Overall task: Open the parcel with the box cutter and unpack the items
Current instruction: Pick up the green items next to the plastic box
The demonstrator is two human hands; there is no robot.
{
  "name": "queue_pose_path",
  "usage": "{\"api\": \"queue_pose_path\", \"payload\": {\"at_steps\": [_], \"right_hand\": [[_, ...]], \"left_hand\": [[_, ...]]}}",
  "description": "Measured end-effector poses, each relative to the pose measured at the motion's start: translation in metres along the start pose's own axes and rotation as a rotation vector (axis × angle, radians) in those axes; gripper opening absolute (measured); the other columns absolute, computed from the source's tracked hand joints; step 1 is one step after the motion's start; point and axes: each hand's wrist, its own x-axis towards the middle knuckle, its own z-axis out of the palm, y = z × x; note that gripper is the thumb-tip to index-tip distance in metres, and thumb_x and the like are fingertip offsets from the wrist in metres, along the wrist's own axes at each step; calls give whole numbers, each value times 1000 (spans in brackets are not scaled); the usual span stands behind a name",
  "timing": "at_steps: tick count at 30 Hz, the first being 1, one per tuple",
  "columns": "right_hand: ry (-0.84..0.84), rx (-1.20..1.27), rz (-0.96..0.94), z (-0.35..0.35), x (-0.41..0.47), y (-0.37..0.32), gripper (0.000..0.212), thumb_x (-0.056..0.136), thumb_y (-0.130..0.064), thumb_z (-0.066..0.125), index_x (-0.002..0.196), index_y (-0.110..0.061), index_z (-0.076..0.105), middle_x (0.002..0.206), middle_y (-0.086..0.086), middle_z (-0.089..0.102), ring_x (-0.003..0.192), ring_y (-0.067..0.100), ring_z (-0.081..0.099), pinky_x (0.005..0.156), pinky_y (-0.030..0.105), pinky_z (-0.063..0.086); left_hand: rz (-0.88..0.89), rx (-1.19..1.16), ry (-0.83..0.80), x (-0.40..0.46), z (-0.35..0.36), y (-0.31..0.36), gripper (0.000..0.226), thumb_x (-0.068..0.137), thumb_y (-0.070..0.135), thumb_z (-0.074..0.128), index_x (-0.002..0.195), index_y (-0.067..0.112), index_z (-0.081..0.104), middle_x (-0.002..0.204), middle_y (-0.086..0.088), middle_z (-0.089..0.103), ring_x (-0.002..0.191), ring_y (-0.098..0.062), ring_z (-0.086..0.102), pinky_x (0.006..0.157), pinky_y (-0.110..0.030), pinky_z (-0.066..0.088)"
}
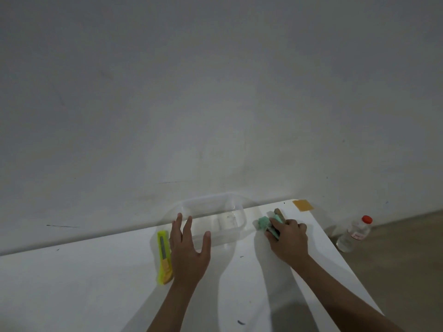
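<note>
**Head view: two hands, one cutter, one clear tub on a white table**

Head view counts one cutter (pixel 164 257), one tub (pixel 236 218), one bottle (pixel 354 234), one tan patch (pixel 302 205) and two hands. No box-shaped parcel can be made out. The right hand (pixel 287 240), lower right of centre, is closed around a small bundle (pixel 269 224) of pale green pieces with a brown strip; what it is cannot be told. The left hand (pixel 189 248), at lower centre, is spread wide and holds nothing, its fingers against the tub's near wall.

The cutter is neon yellow with an orange slider and a grey blade strip. It lies flat just left of the left hand, pointing up the frame.

The table (pixel 72 295) is white with a few dark specks and fills the lower frame. A grey-white wall (pixel 215 92) takes the upper two thirds. The red-capped bottle stands on the brown floor (pixel 407 259) at right.
</note>
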Motion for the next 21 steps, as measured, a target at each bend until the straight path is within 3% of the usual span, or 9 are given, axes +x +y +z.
{"api": "queue_pose_path", "payload": {"at_steps": [4,8,12,14,18,21], "right_hand": [[-19,16,6,-10,2,-2,41,86,-43,59,125,-31,58,113,13,59,104,36,51,85,38,45],[19,356,-20,-16,-5,-6,43,82,-33,68,123,-23,61,108,14,61,101,33,58,81,37,51],[128,620,-258,-44,-11,-44,41,80,-23,73,120,-16,63,110,5,57,98,13,54,82,12,41],[83,683,-409,-56,-9,-68,43,79,-31,70,119,-18,64,110,3,56,97,8,56,84,2,38],[-201,595,-582,-58,9,-111,44,79,-33,69,121,-20,62,115,6,57,104,15,57,93,23,46],[-457,356,-592,-48,26,-133,44,82,-28,71,124,-20,60,123,9,58,114,23,54,99,32,42]], "left_hand": [[-13,-20,-10,0,-2,0,62,83,50,49,129,9,52,147,-11,37,135,-30,36,98,-57,42],[-37,-87,-22,0,-5,7,73,82,52,49,138,6,42,151,-9,31,139,-22,29,108,-45,35],[-116,-147,-12,1,-7,5,84,76,44,63,142,1,32,154,-15,22,142,-20,20,109,-22,20],[-122,-158,-27,1,-6,1,86,77,44,67,142,2,31,153,-15,24,142,-19,20,111,-22,18],[-217,-236,-35,3,-9,0,87,73,29,79,143,8,33,150,2,28,138,-7,23,114,-33,25],[-263,-337,-44,4,-14,-1,87,69,22,82,142,12,36,146,9,32,135,-5,28,111,-43,34]]}}
